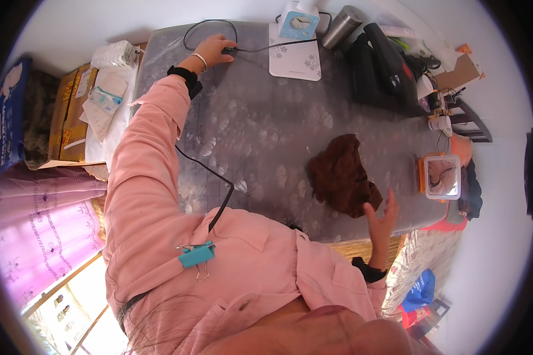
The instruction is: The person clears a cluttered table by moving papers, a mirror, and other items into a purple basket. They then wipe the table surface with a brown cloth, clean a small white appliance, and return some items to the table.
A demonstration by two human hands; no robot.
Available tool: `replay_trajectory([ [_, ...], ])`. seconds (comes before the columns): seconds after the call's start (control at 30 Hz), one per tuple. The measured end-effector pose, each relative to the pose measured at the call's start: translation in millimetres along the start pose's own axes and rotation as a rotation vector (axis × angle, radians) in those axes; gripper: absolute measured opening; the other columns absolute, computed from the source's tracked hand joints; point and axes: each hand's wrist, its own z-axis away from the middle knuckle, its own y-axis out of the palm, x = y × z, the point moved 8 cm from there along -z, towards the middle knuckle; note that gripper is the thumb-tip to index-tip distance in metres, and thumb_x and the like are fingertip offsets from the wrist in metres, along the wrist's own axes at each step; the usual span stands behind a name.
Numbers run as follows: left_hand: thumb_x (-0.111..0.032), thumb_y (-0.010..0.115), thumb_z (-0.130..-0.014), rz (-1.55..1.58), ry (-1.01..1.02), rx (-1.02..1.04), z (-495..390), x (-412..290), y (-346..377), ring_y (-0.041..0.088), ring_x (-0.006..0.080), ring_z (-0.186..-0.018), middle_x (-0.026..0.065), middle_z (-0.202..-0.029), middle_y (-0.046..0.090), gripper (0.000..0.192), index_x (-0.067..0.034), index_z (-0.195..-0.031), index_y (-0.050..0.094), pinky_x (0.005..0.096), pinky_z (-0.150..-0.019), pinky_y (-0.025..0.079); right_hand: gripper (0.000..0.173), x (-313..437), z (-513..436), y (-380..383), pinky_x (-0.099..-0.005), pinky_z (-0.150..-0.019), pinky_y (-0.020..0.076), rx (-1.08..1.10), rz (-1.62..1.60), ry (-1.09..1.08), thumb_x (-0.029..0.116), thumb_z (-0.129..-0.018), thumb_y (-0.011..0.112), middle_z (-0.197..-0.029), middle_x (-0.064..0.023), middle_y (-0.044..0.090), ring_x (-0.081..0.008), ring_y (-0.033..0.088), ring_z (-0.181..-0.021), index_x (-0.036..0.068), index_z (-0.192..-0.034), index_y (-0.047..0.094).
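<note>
My left hand [213, 51] reaches to the far left of the table, its fingers closed around a small dark piece [228, 50] on a black cord [266, 45]. This cord loops behind the hand and runs right towards a white and blue clock [299, 23]. Near the table's front edge, my right hand [381, 222] is raised with fingers apart and holds nothing. Just left of it, a crumpled dark brown cloth [344, 177] lies on the table [257, 128], which has a clear flower-patterned cover. Whether the right fingertips touch the cloth, I cannot tell.
Behind stand a white flower-patterned panel [294, 55], a steel flask [343, 26] and bulky black items [384, 71]. A square container [443, 176] with orange sides sits at the right. Cardboard boxes [71, 111] and packets stand left. Another black cord [204, 165] rises from my jacket.
</note>
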Motion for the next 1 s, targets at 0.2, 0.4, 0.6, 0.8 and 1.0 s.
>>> replay_trajectory([
  [0.2, -0.027, 0.061, -0.081, -0.185, -0.085, -0.059, -11.3, -22.5, -6.1, 0.055, 0.0269, -0.095, 0.0035, -0.096, 0.057, 0.018, -0.021, -0.097, 0.066, 0.0386, -0.077, 0.046, 0.082, 22.1, -8.9, 43.9, -0.0484, -0.096, 0.0354, -0.143, 0.022, -0.093, 0.047, -0.066, 0.075, -0.13, -0.0242, 0.042, -0.0419, 0.04, -0.118, 0.01, -0.131, 0.044],
  [0.4, -0.022, 0.06, -0.084, -0.076, 0.199, -0.523, -15.9, -131.3, -57.1, 0.057, 0.0249, -0.08, 0.0052, -0.083, 0.057, 0.013, -0.011, -0.09, 0.063, 0.0364, -0.066, 0.048, 0.075, 46.8, -29.0, 110.2, -0.0515, -0.095, 0.0327, 0.057, 0.193, -0.123, 0.057, -0.068, 0.068, -0.131, -0.0231, 0.041, -0.0413, 0.037, -0.12, 0.014, -0.127, 0.05],
  [0.6, -0.018, 0.062, -0.084, 0.354, 0.189, -0.651, -51.2, -180.2, -76.5, 0.057, 0.0288, -0.067, 0.0098, -0.079, 0.055, 0.014, -0.006, -0.089, 0.063, 0.0379, -0.061, 0.046, 0.072, 44.7, -27.4, 109.0, -0.052, -0.095, 0.0325, 0.008, 0.165, -0.161, 0.055, -0.069, 0.069, -0.129, -0.0219, 0.043, -0.0407, 0.038, -0.119, 0.011, -0.124, 0.053],
  [0.8, -0.017, 0.066, -0.082, 0.657, 0.072, -0.548, -115.7, -205.1, -58.4, 0.06, 0.0159, -0.055, 0.0093, -0.078, 0.058, 0.021, 0.001, -0.092, 0.062, 0.0258, -0.045, 0.049, 0.071, 45.5, -24.5, 105.7, -0.051, -0.094, 0.0329, -0.075, 0.138, -0.181, 0.053, -0.068, 0.069, -0.129, -0.0211, 0.044, -0.04, 0.039, -0.118, 0.011, -0.123, 0.053],
  [1.0, -0.019, 0.063, -0.083, 1.075, 0.072, -0.603, -167.3, -243.5, -55.4, 0.061, 0.0143, -0.051, 0.0063, -0.061, 0.061, 0.02, 0.0, -0.086, 0.062, 0.0258, -0.05, 0.048, 0.072, 42.9, -24.4, 104.0, -0.0507, -0.096, 0.031, -0.048, 0.129, -0.153, 0.054, -0.068, 0.069, -0.129, -0.0211, 0.044, -0.0401, 0.04, -0.118, 0.011, -0.123, 0.053],
])
